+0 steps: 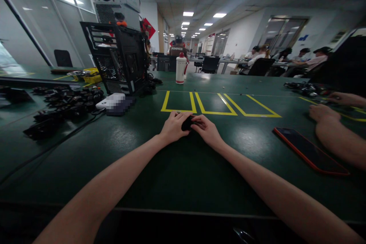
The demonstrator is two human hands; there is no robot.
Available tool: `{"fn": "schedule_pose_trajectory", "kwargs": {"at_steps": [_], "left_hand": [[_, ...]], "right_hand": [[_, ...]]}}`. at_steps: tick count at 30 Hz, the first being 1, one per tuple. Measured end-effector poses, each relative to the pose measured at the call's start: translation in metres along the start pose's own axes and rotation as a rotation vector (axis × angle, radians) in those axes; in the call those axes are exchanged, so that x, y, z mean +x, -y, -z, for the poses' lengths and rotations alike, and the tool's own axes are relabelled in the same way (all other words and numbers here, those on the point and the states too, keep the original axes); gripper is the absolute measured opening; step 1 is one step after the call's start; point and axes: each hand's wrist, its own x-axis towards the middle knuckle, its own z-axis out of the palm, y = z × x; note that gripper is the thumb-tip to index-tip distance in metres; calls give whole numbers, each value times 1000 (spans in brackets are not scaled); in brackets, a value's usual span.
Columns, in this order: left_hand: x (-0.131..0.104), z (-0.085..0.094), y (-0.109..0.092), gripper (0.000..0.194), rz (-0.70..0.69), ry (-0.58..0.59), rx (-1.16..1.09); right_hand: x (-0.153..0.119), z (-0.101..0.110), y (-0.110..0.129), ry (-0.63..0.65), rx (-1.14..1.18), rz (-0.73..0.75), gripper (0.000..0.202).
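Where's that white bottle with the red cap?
In the head view, the white bottle stands upright near upper centre, beyond the person's left hand and the leftmost yellow outline, right of the black computer case.

The object (187, 123) between the fingers (184, 115) is black. The table (177, 175) under them is dark green, the tape (192, 101) beyond yellow.

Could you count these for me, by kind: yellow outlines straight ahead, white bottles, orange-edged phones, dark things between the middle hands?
Yellow outlines: 3
White bottle: 1
Orange-edged phone: 1
Dark thing between left hand and right hand: 1 visible
Total: 6
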Motion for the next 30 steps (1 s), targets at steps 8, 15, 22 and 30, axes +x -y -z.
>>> {"fn": "schedule_pose_trajectory", "kwargs": {"at_steps": [8, 15, 22, 30], "left_hand": [[1, -1, 1, 63, -1, 2, -5], [0, -1, 1, 60, -11, -10, -7], [0, -1, 1, 60, -13, -9, -7], [1, -2, 2, 60, -2, -2, -6]], "right_hand": [[4, 2, -11, -8, -41, 7, 31], [4, -1, -10, -10, 64, -23, 23], [6, 2, -15, 3, 13, -48, 34], [2, 0, -8, 16, 35, -22, 26]]}}
